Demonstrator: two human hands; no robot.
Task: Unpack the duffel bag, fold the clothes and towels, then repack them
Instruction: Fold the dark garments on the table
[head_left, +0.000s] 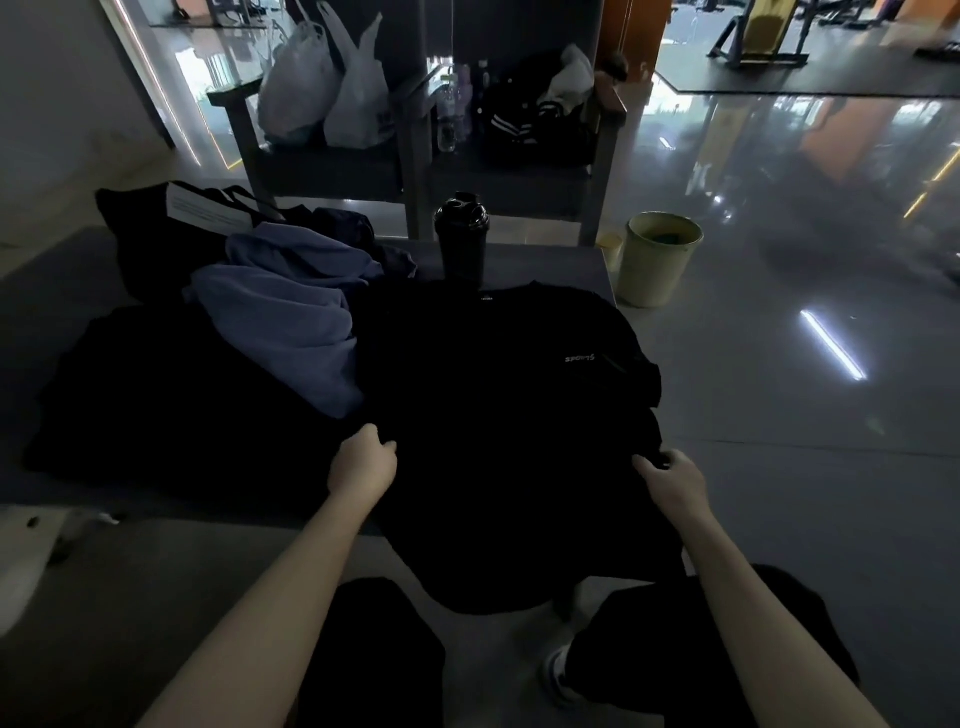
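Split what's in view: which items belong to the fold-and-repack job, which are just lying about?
Job: black "SPORTS" T-shirt, pinched by left hand and right hand; crumpled blue-purple soft cloth; black fabric bag with white tag.
Lying about: black plastic shaker bottle; pale yellow round bin; white plastic carrier bags.

A black shaker bottle (461, 236) stands on the grey table (545, 265), a pale bin (657, 260) on the floor (779, 415) near its corner.
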